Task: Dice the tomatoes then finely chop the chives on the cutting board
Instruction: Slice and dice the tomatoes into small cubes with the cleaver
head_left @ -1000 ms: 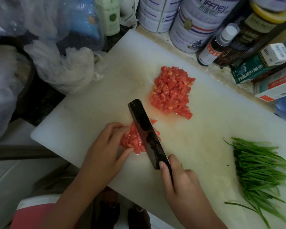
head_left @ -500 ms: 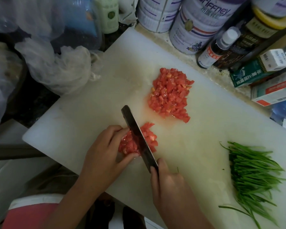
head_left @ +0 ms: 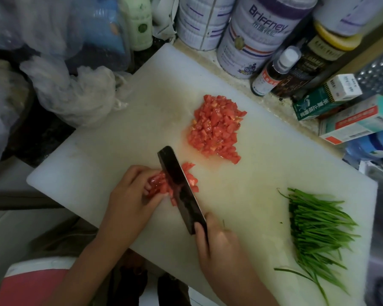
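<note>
Right, my right hand (head_left: pixel 217 246) grips the dark broad-bladed knife (head_left: pixel 181 191), blade running away from me across the red tomato chunk (head_left: pixel 160 186); my left hand (head_left: pixel 131 195) pinches that chunk just left of the blade, on the white plastic cutting board (head_left: pixel 252 195).

Dark counter (head_left: pixel 39 138), white cutting board (head_left: pixel 119 160) on it, tins (head_left: pixel 250 43), bottle (head_left: pixel 271 76), boxes (head_left: pixel 358 122) behind, crumpled plastic bag (head_left: pixel 80 96) left

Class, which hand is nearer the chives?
Right. The right hand, gripping the knife, lies across bare board from the chives; the left hand is farther, beyond the knife, holding tomato.
</note>
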Demonstrator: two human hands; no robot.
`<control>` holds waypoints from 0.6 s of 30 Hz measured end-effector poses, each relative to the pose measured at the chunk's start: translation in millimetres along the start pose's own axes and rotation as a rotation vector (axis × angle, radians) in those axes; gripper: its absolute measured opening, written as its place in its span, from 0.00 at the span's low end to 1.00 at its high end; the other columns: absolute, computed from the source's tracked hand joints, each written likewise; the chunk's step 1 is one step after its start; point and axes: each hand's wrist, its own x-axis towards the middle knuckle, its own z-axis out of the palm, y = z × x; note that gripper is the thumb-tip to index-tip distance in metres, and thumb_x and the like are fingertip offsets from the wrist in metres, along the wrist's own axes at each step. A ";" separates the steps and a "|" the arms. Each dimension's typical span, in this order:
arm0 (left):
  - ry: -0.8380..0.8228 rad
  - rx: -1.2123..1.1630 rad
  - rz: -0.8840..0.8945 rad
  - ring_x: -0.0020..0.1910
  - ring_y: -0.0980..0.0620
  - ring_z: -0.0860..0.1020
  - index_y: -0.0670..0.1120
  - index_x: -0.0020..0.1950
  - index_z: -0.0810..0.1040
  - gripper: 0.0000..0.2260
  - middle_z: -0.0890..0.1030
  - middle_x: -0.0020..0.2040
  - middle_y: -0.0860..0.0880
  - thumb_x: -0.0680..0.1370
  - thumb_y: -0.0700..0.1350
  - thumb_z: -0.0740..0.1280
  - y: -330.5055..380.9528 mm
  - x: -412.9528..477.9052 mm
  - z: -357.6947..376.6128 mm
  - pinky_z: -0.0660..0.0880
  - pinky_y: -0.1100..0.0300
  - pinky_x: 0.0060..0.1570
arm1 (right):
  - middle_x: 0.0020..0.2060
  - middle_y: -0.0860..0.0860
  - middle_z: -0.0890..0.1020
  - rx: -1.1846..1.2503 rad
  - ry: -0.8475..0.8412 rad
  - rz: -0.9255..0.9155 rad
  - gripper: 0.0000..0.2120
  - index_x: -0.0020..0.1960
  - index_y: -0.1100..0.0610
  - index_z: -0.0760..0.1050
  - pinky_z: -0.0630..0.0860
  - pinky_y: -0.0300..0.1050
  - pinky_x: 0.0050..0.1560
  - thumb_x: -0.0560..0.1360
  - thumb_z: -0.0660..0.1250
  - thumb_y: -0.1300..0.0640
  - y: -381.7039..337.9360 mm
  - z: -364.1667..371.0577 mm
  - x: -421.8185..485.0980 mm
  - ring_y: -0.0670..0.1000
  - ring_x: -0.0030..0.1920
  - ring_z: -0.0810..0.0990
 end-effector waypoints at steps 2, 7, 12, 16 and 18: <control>-0.001 0.002 -0.038 0.48 0.67 0.74 0.45 0.59 0.80 0.17 0.73 0.52 0.55 0.71 0.40 0.76 2.6 -1.1 -0.5 0.68 0.78 0.48 | 0.30 0.47 0.68 0.028 -0.022 0.006 0.14 0.60 0.52 0.66 0.66 0.45 0.38 0.81 0.50 0.46 2.9 -7.2 -8.0 0.56 0.40 0.77; 0.068 0.030 -0.076 0.50 0.56 0.76 0.44 0.63 0.78 0.18 0.73 0.56 0.51 0.74 0.42 0.74 5.2 -10.1 -2.2 0.74 0.59 0.55 | 0.31 0.53 0.72 0.140 0.077 0.084 0.26 0.59 0.47 0.68 0.74 0.47 0.37 0.71 0.48 0.32 17.7 -21.5 -18.2 0.59 0.36 0.76; 0.161 0.056 -0.120 0.68 0.51 0.67 0.41 0.70 0.72 0.28 0.69 0.70 0.44 0.77 0.59 0.57 15.6 -18.8 8.6 0.60 0.62 0.68 | 0.31 0.57 0.74 0.323 0.072 0.133 0.12 0.55 0.48 0.69 0.73 0.40 0.30 0.78 0.54 0.43 40.9 -27.4 -13.9 0.57 0.28 0.74; 0.169 0.017 -0.146 0.74 0.56 0.56 0.43 0.78 0.60 0.33 0.61 0.78 0.45 0.79 0.62 0.52 28.1 -12.5 30.3 0.55 0.57 0.73 | 0.28 0.60 0.74 0.460 0.050 0.165 0.08 0.49 0.50 0.70 0.70 0.35 0.21 0.80 0.56 0.48 46.2 -25.6 -13.6 0.54 0.19 0.73; 0.184 0.042 -0.138 0.75 0.56 0.55 0.43 0.79 0.59 0.32 0.61 0.78 0.46 0.80 0.61 0.51 31.4 -9.0 41.1 0.54 0.55 0.74 | 0.32 0.60 0.77 0.447 0.054 0.190 0.10 0.53 0.48 0.71 0.75 0.41 0.26 0.79 0.56 0.45 50.2 -14.7 -13.0 0.55 0.24 0.76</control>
